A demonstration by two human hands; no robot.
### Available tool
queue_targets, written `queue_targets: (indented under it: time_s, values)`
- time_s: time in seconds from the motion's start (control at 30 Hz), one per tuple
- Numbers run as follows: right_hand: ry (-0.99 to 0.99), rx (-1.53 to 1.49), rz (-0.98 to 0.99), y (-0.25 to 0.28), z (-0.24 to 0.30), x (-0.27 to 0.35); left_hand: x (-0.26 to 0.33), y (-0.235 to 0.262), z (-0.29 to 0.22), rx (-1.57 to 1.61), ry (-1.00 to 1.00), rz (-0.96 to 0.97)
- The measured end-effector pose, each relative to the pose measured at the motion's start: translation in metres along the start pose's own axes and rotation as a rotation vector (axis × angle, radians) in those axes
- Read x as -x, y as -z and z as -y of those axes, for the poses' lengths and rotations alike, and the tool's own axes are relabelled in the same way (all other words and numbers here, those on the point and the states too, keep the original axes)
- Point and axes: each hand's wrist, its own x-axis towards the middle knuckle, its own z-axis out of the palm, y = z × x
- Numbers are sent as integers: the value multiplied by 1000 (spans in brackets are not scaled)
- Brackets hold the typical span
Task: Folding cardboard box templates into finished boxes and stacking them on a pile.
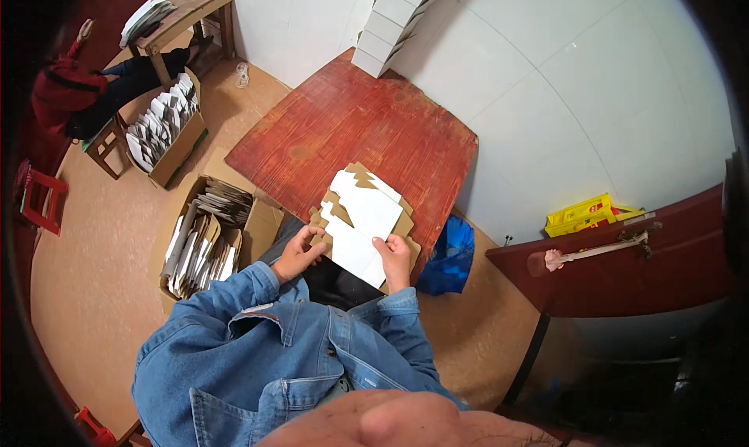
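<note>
We hold a flat white cardboard blank [360,225] at the near edge of the red wooden table [351,127], both hands on it at once. Our left hand [299,253] grips the blank's near left corner, fingers curled around the edge and thumb on top; our right hand [395,261] pinches the near right corner, thumb pressed down on the white face with the fingers tucked beneath. The blank lies straight ahead of us, its long axis running away from our chest and leaning slightly to the left, so the far end with its brown notched flaps points toward the middle of the table. It rests on a small stack of similar blanks [406,225] whose brown edges show around it. Both hands sit at the near end, about equally close, and the far end is beyond either hand's hold. To our left on the floor stands an open carton [204,240] packed with more flat blanks on edge, nearer to our left hand than our right. Farther off, a second carton [165,131] holds white pieces beside a seated person in red [66,88]. A pile of white boxes [394,18] leans at the table's far corner against the wall.
</note>
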Motion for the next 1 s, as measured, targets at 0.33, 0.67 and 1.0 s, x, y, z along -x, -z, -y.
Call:
queue_targets:
  time_s: [0.33, 0.67, 1.0]
  values:
    - [9, 21, -20, -1, -1, 1, 2, -2, -5, -4, -12, 9]
    - [155, -168, -23, 17, 42, 12, 21, 1, -52, 49, -139, -189]
    - [-172, -887, 110, 14, 61, 68, 29, -32, -185, -687, -773, 125]
